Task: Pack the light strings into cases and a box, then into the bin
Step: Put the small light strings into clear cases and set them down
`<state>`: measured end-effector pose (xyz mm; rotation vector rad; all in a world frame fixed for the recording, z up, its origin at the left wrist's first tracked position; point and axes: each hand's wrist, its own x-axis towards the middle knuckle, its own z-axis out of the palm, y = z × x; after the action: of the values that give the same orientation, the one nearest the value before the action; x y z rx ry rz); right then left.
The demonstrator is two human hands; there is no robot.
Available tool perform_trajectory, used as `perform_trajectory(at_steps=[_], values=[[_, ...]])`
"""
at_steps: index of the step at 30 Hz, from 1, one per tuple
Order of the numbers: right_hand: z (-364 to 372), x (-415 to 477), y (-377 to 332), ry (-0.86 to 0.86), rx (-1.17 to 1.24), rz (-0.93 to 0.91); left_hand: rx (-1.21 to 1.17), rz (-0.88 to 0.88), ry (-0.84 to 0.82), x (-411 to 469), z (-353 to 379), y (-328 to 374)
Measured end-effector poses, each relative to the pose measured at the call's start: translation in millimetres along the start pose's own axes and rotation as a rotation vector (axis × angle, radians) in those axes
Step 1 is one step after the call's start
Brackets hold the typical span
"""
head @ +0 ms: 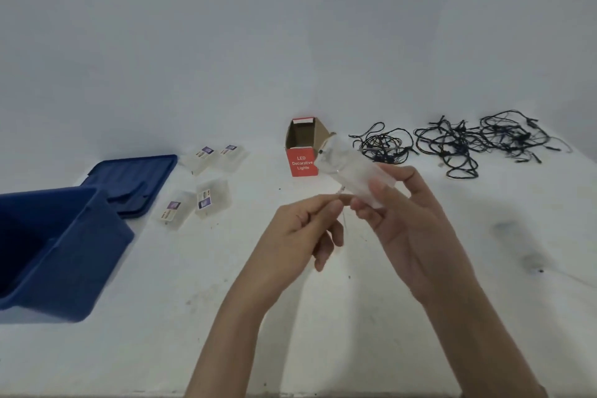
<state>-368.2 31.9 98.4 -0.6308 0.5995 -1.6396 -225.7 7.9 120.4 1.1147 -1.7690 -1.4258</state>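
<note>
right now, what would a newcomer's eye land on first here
The two hands in the centre: the right hand grips a clear plastic case while the left hand pinches a thin wire just below it. Next, the tangled black light strings sprawl at the far right of the white table. The big blue plastic bin sits at the left edge, with an open red cardboard box between them at the back.

Soft, cool, even light fills the scene, bright without glare. The white surface (323, 317) carries only faint, diffuse shadows, one at 3 o'clock. Focus is mildly soft throughout; the clear case (352, 178) at centre blurs. Wide-angle distortion bends the edges.
</note>
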Motion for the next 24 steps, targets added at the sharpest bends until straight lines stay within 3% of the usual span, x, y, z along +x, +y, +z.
perform_trajectory(at_steps=[12, 14, 17, 19, 22, 24], values=[[-19.0, -2.3, -7.9, 0.328, -0.335, -0.296, 0.341, -0.101, 0.023, -28.4, -19.7, -2.8], [-23.9, -1.8, -4.3, 0.356, -0.523, -0.372, 0.440, -0.055, 0.004, -31.4, -25.1, 6.3], [-30.0, -2.8, 0.4, 0.265, -1.056, -0.398, 0.688, 0.115, 0.054, -28.8, -28.2, 25.0], [-29.2, -5.9, -1.4, 0.056, -1.175, -0.239, 0.902, 0.295, 0.174, -20.4, -31.9, 32.8], [-23.7, -13.0, -10.0, -0.260, -0.858, 0.039, 0.966, 0.396, 0.318, -1.0, -38.7, 30.0], [-20.7, -15.7, -16.8, -0.322, -0.476, 0.123, 0.742, 0.311, 0.286, 9.4, -38.7, 17.7]])
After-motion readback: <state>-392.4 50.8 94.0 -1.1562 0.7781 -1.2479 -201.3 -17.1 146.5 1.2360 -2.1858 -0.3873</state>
